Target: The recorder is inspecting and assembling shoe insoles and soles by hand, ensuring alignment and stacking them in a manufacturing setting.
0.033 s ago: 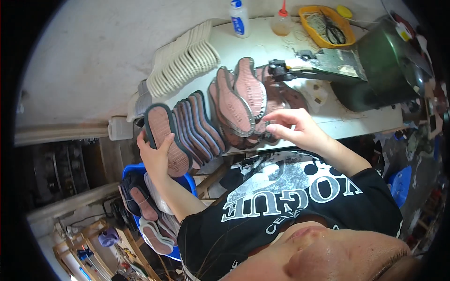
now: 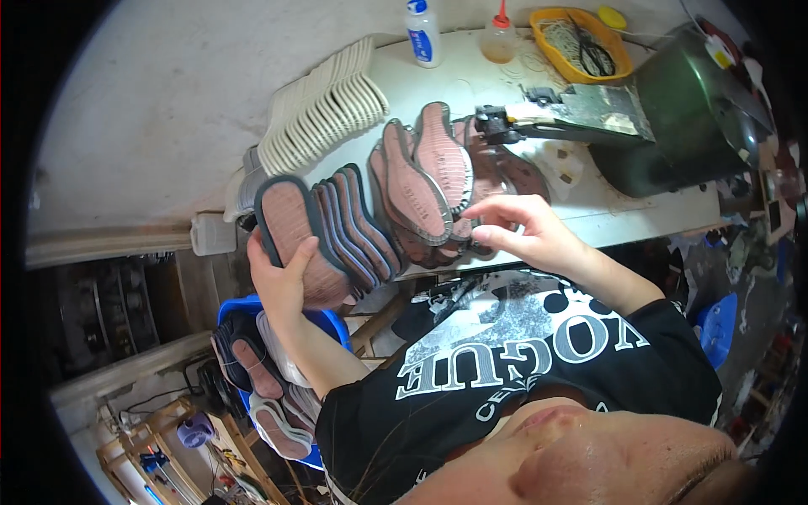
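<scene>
My left hand [image 2: 282, 273] is closed round the edge of a pink shoe sole [image 2: 299, 227] with dark green edging, thumb on its face. This sole leans at the left end of a row of similar soles [image 2: 358, 223] standing on edge. To its right lies a loose pile of pink soles [image 2: 412, 185] with dark, stitched-looking rims. My right hand [image 2: 526, 231] is over the near right side of that pile, thumb and forefinger apart with nothing visible between them. Whether its fingertips touch the pile I cannot tell.
A sewing machine [image 2: 572, 118] with a green body stands right of the pile. Behind are a white bottle [image 2: 423, 38], a red-tipped bottle [image 2: 499, 40] and a yellow basket [image 2: 547, 46] holding scissors. Pale soles [image 2: 324, 105] are stacked at the back left. A blue bin [image 2: 337, 328] of soles stands below.
The sole in my left hand has tilted slightly, its top a little further up and left. My right hand has barely moved.
</scene>
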Demonstrator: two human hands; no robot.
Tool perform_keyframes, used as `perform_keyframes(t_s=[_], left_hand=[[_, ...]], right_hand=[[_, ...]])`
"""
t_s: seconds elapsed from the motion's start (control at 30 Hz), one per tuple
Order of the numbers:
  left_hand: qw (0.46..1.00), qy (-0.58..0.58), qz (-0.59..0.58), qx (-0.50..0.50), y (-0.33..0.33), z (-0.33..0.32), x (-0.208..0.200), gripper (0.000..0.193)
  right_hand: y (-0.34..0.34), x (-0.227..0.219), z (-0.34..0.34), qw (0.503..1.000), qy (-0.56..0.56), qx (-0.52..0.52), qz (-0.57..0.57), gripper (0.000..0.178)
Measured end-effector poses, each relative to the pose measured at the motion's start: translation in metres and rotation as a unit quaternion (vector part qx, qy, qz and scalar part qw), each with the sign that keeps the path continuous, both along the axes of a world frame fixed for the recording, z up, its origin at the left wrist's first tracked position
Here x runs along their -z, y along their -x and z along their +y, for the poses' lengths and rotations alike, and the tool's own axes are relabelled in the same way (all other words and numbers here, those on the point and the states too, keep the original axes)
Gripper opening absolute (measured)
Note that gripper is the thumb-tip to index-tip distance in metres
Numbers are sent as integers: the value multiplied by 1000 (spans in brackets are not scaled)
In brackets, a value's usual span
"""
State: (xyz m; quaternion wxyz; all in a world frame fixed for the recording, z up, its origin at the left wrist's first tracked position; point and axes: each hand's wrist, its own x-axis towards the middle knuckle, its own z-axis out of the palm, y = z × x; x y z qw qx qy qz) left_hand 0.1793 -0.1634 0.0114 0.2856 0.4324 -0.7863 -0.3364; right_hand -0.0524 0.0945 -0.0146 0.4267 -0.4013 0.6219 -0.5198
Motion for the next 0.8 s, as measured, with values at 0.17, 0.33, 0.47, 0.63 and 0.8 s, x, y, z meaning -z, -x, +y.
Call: perform_keyframes(t_s=[0.17, 0.33, 0.47, 0.63, 0.8], left_hand=[[869, -388, 193, 237, 106, 84, -18, 47], [768, -464, 255, 360, 149, 112, -2, 31], [821, -377, 250, 350, 159, 123, 0, 27], [894, -261, 177, 319, 170, 125, 6, 32], [893, -243, 180, 334, 184, 120, 7, 43]], right_hand=[[-7, 17, -19, 889, 200, -97, -400, 50], [11, 23, -10, 897, 151, -69, -409, 48], [36, 15, 8, 957, 44, -69, -278, 36], [47, 0, 12, 997, -24, 2, -68, 22], [47, -9, 9, 999, -13, -10, -43, 23]])
